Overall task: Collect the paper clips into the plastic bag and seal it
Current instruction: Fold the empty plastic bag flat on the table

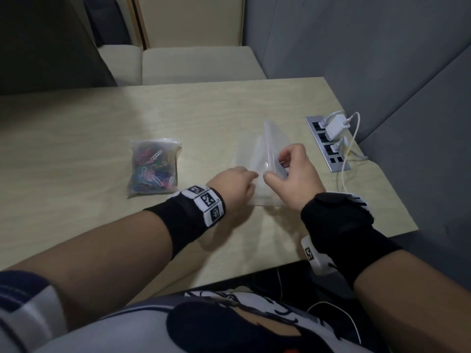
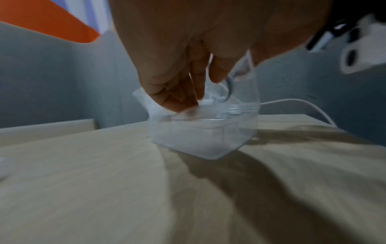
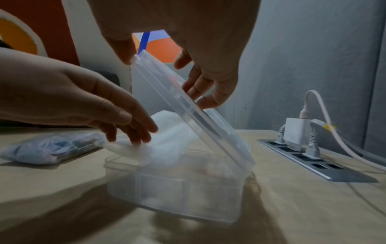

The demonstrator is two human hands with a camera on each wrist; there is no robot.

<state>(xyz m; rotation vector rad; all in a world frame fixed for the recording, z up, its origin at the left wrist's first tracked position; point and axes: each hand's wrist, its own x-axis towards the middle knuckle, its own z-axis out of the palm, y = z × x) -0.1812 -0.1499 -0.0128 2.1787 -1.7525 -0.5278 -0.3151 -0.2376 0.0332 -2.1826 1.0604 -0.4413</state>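
Note:
A clear bag full of coloured paper clips lies flat on the table, left of my hands; it shows again as the paper clip bag. A clear plastic box stands in front of me with its hinged lid tilted up. My right hand grips the raised lid between thumb and fingers. My left hand reaches over the box's left rim and pinches a crumpled empty plastic bag that spills out of the box. In the left wrist view, that hand's fingertips sit on the empty bag.
A grey power strip is set into the table right of the box, with a white charger and white cables plugged in. Grey padded walls close off the right side. A beige bench lies beyond the table's far edge.

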